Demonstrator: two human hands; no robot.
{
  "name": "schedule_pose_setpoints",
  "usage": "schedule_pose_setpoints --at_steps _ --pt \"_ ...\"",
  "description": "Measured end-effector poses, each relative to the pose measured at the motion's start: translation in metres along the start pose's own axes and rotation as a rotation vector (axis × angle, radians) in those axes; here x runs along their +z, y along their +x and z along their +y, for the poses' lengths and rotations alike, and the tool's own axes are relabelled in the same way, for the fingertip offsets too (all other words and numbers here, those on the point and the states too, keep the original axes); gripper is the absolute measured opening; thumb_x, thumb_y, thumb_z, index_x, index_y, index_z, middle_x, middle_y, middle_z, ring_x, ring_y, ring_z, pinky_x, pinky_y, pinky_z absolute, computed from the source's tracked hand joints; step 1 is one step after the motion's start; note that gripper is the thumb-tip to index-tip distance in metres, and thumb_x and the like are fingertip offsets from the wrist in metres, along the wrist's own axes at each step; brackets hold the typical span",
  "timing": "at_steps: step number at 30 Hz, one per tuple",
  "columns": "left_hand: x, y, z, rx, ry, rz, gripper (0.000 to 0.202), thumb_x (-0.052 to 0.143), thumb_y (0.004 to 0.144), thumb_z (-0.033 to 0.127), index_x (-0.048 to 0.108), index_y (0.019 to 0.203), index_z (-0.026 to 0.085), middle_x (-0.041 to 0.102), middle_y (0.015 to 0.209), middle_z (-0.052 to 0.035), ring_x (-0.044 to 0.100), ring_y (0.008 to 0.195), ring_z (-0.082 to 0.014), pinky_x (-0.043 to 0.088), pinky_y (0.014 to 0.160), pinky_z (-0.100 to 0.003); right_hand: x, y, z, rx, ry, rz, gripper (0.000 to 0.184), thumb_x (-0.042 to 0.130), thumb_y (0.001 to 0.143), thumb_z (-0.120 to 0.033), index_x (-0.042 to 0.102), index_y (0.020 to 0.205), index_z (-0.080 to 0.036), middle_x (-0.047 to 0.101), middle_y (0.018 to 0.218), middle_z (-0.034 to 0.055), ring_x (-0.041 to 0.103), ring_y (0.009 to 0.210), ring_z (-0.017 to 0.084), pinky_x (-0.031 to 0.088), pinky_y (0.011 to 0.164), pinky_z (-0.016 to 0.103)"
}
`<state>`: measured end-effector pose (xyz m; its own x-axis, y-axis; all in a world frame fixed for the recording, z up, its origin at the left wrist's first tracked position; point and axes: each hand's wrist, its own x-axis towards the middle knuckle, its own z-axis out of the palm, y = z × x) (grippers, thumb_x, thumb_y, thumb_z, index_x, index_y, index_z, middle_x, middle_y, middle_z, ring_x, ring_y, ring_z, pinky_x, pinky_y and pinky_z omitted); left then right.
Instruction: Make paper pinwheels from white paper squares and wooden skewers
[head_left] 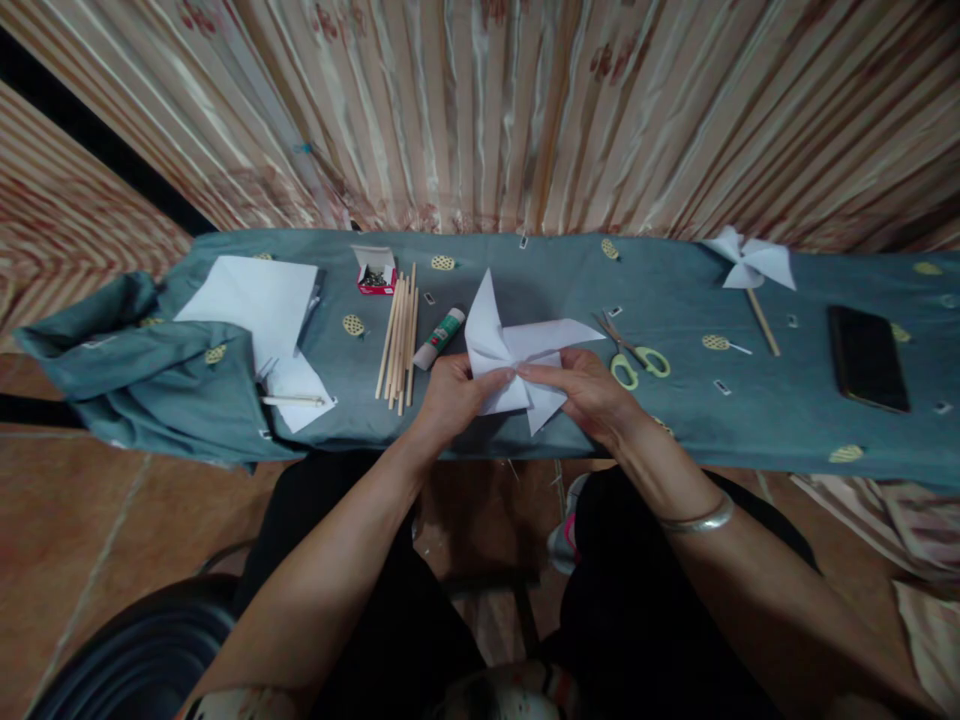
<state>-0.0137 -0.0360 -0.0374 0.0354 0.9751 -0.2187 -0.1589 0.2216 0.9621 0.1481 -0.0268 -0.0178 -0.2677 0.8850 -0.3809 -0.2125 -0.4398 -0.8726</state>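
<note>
White paper pinwheel [496, 335], pointed folded vanes, left hand [454, 395] and right hand [592, 395] fingers pinched on its centre

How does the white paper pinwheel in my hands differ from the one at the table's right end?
The held white paper pinwheel has no stick; the far white paper pinwheel has a wooden stick. Left hand and right hand grip the held one; the far one lies untouched on teal cloth. Both are white.
</note>
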Motion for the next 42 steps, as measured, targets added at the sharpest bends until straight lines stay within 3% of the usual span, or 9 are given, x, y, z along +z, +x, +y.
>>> schedule_pose_setpoints --at_steps 13,25,34,42 --pt "0.0022 0.0027 -0.0001 0.009 -0.047 0.053 0.030 0.082 0.053 0.032 0.075 0.075 0.012 0.074 0.077 -0.0059 0.063 0.067 -0.0179 0.049 0.063 -0.030 -0.0029 -0.0015 0.0023 -0.023 -0.079 0.042 0.037 0.087 0.054 -0.035 0.076 0.083 -0.016 0.078 0.086 0.0068 0.071 0.084 0.024 0.051 0.085 0.040" --pt "0.0034 0.0011 0.0022 0.007 -0.100 0.003 0.035 0.086 0.052 0.034 0.075 0.078 0.013 0.076 0.080 -0.0063 0.065 0.070 -0.0183 0.053 0.069 -0.031 -0.0011 -0.0029 0.0016 -0.019 -0.075 0.072 0.036 0.087 0.053 -0.035 0.075 0.080 -0.016 0.077 0.083 0.0062 0.070 0.082 0.023 0.052 0.083 0.039" --pt "0.0040 0.0005 0.0028 0.060 -0.138 -0.101 0.043 0.084 0.061 0.039 0.070 0.093 0.014 0.074 0.091 -0.0063 0.067 0.082 -0.0197 0.052 0.078 -0.033 -0.0005 -0.0021 0.0018 -0.013 -0.059 0.100 0.034 0.087 0.052 -0.034 0.075 0.079 -0.016 0.077 0.080 0.0048 0.069 0.075 0.020 0.052 0.080 0.037" --pt "0.0021 0.0012 0.0020 0.117 -0.037 -0.134 0.052 0.076 0.071 0.048 0.065 0.109 0.014 0.072 0.104 -0.0082 0.064 0.097 -0.0242 0.049 0.084 -0.032 0.0001 -0.0027 0.0012 0.000 -0.053 0.089 0.034 0.087 0.053 -0.034 0.075 0.079 -0.016 0.077 0.081 0.0060 0.069 0.076 0.022 0.052 0.080 0.038"
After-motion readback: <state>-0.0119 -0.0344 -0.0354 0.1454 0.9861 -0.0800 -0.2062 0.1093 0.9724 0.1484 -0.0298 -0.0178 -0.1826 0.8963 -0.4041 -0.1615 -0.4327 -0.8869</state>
